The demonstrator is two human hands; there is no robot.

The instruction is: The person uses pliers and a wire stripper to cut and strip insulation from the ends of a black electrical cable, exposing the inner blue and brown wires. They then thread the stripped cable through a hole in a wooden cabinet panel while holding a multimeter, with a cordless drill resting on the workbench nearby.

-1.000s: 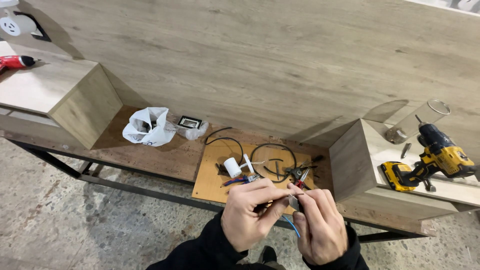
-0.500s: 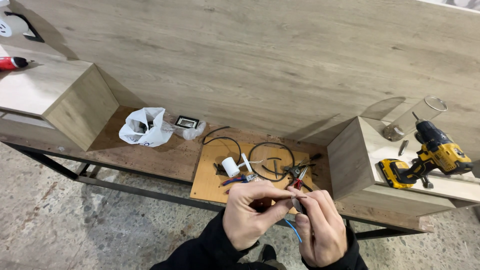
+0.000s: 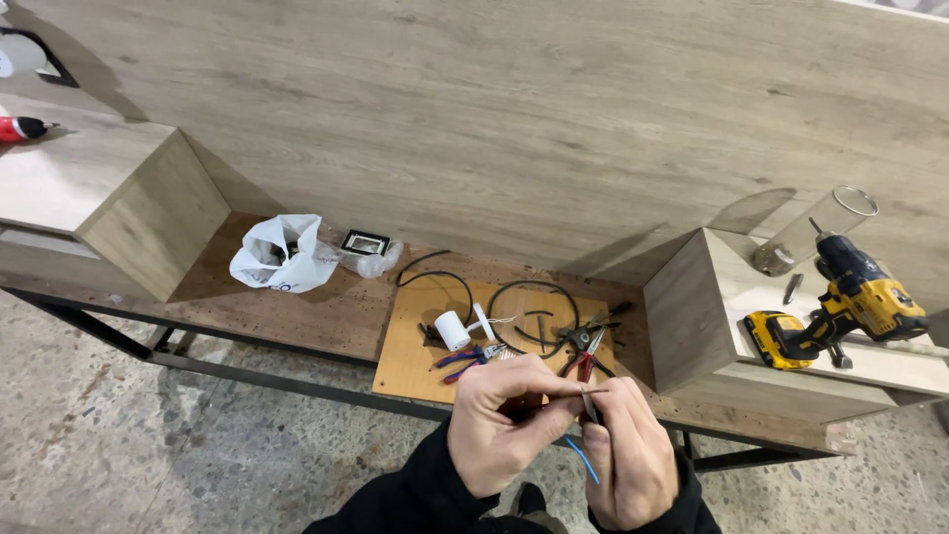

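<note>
Item one: my left hand (image 3: 499, 425) is pinching a thin wire (image 3: 583, 460), fingers (image 3: 554, 420) closed on it, in front of the orange board (image 3: 410, 361) and above the floor (image 3: 148, 445).

Item two: my right hand (image 3: 628, 455) is curling shut around a slim tool; its dark tip is meeting the wire between both hands, and I cannot tell what kind of tool it is. The wire's blue end is hanging below my hands.

Item three: the orange board is lying on the table (image 3: 306, 311), just beyond my hands. On it are sitting a small white cylinder (image 3: 453, 329), red-and-blue pliers (image 3: 465, 358) beside that, a coil of black cable (image 3: 534, 311) towards the board's far right, and red-handled pliers (image 3: 585, 358) at the board's right edge.

Item four: left of the board, a crumpled white plastic bag (image 3: 277, 255) is resting on the table, with a small square black frame (image 3: 365, 242) just right of the bag.

Item five: right of the board, a wooden box (image 3: 692, 316) is carrying a yellow-and-black cordless drill (image 3: 840, 307) and a clear glass tube (image 3: 806, 232) behind the drill.

Item six: far left of the board, a second wooden box (image 3: 148, 218) is standing on the table, with a red-and-white object (image 3: 22, 129) on top at its far left edge.
</note>
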